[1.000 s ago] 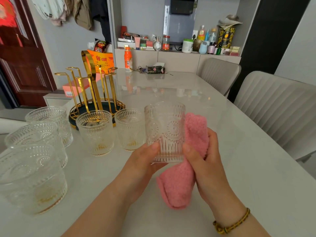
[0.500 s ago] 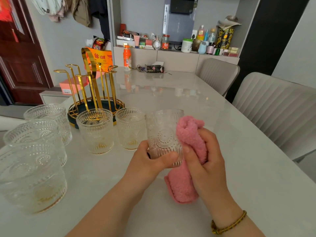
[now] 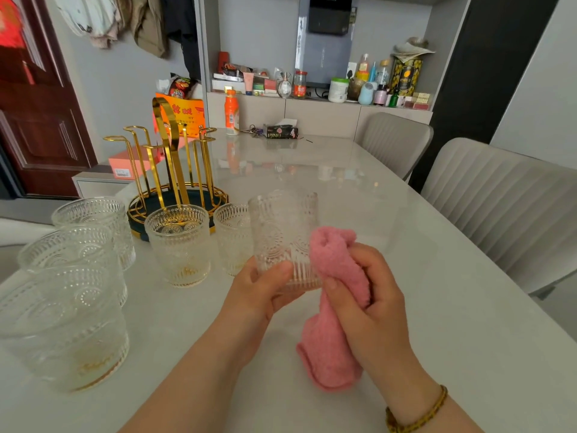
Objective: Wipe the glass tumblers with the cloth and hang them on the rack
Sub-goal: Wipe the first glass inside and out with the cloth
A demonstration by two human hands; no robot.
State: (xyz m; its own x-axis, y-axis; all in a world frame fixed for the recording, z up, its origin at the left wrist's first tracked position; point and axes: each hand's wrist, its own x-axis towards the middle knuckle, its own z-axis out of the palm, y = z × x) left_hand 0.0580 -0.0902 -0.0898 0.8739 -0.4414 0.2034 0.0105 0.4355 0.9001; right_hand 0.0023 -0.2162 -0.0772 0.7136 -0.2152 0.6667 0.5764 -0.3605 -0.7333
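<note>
The clear embossed glass tumbler (image 3: 282, 232) nearest the middle shows a beaded band under its rim, round sunburst medallions across its body and vertical ribs at its foot. The 5 other clear embossed tumblers (image 3: 178, 245) carry the same relief, and some have a yellowish tint at the bottom. The pink fluffy cloth (image 3: 335, 307) is one plain shade. The gold wire rack (image 3: 168, 170) is shiny, on a dark blue-green round base. The glossy worktop (image 3: 343, 182) is pale grey-white. The 2 light grey padded chairs (image 3: 505, 207) have vertical ribbing. The braided bracelet (image 3: 418, 412) is yellow-brown.
</note>
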